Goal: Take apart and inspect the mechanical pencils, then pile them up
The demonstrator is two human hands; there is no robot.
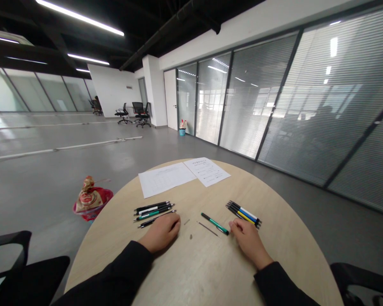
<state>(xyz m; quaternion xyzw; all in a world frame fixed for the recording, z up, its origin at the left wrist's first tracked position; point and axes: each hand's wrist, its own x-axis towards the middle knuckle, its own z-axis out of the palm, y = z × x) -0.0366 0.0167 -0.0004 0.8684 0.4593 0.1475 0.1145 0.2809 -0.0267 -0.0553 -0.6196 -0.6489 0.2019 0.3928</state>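
Observation:
On the round wooden table (178,272), my left hand (162,230) rests with its fingers curled in, beside a group of several pens (153,211). My right hand (246,239) lies loosely closed just right of a green pen barrel (214,223). Whether either hand holds anything is hidden. Between the hands lie a thin dark refill (208,229), a small spring (187,222) and a small pen tip (190,236). Above my right hand is another group of several pens (243,212), with white, blue and yellow ones among them.
Two printed sheets, one on the left (166,178) and one on the right (207,171), lie at the table's far edge. A red-lined bin (92,200) stands on the floor at left. Black chairs flank the table at left (25,272) and right (357,276).

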